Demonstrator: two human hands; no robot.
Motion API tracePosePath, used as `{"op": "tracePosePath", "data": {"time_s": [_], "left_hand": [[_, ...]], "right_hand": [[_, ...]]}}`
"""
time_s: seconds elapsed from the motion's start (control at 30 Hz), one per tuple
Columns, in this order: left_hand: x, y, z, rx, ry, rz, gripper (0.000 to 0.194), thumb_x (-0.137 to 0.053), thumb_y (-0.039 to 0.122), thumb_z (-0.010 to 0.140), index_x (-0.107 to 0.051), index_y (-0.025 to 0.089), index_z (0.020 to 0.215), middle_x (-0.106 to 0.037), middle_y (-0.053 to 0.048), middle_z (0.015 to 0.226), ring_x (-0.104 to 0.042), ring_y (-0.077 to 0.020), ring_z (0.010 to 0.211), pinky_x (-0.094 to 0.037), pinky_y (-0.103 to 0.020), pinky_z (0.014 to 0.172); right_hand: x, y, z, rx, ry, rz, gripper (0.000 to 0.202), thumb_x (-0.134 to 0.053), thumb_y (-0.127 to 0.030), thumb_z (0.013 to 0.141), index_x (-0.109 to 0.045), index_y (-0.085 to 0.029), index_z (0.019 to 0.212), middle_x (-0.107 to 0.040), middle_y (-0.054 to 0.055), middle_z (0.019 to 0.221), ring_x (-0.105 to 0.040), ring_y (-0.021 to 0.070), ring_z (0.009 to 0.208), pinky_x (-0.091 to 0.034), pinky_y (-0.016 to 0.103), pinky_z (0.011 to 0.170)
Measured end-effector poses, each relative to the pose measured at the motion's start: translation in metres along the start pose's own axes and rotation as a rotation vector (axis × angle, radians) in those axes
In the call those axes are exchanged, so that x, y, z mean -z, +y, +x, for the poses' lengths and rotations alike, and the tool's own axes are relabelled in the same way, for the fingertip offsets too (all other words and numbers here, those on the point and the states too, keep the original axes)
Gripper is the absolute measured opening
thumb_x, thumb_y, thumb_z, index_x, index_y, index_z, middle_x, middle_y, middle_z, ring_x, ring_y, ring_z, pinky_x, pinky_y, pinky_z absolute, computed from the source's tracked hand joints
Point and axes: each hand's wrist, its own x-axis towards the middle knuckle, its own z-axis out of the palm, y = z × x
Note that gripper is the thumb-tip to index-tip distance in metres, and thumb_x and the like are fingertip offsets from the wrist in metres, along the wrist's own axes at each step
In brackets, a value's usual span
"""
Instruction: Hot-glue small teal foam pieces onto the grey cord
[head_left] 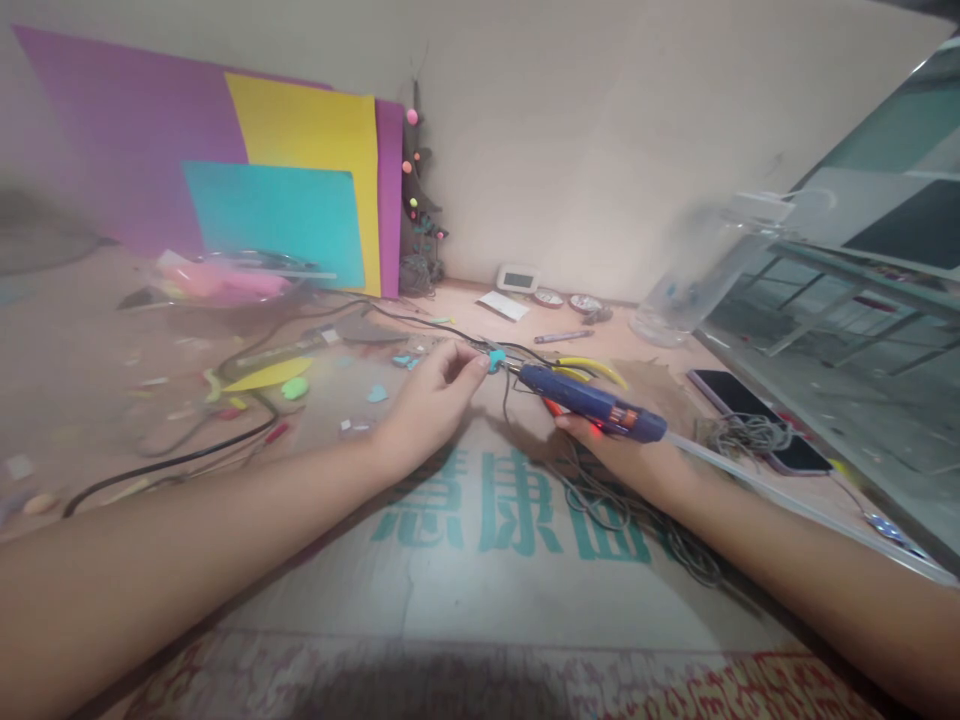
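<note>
My left hand (442,395) pinches a small turquoise foam piece (496,360) between thumb and fingers. Wrapped round the handle of a dark blue hot glue gun (592,400) is my right hand (589,430); a red light glows near its grip. The gun's nozzle points left and meets or nearly meets the turquoise piece; I cannot tell if they touch. A long pale glue stick (787,500) sticks out of the gun's back, over my right forearm. Several turquoise scraps (377,394) lie left of my left hand.
Dark cable (187,455) runs across the table at left, near a yellow cutout (270,375). Coloured sheets (300,120) lean on the wall. A clear bottle (697,270) and a phone (739,400) stand and lie at right. Tangled grey cord (600,500) lies below my right hand.
</note>
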Motion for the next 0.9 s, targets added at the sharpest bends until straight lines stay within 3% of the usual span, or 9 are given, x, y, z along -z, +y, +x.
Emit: {"op": "tracePosePath", "data": {"time_s": [0.63,0.9], "left_hand": [[0.0007,0.0003,-0.0003,-0.006,0.008,0.013,0.019,-0.051,0.03,0.092,-0.052,0.02,0.077,-0.053,0.001,0.076,-0.051,-0.0158,0.076,-0.043,-0.028,0.076],[-0.0001,0.0007,0.0001,0.005,0.018,0.012,0.018,-0.052,0.028,0.092,-0.052,0.02,0.076,-0.055,0.001,0.075,-0.052,-0.0157,0.075,-0.044,-0.028,0.076]], "right_hand": [[-0.0008,0.0028,-0.0014,-0.019,-0.014,-0.003,0.02,-0.07,-0.043,0.082,-0.067,-0.025,0.088,-0.073,0.004,0.085,-0.07,0.0249,0.084,-0.057,0.036,0.07],[0.0011,0.0004,0.0026,-0.003,-0.048,0.018,0.02,-0.071,-0.036,0.082,-0.068,-0.025,0.098,-0.074,0.005,0.095,-0.069,0.0271,0.096,-0.058,0.039,0.08]]}}
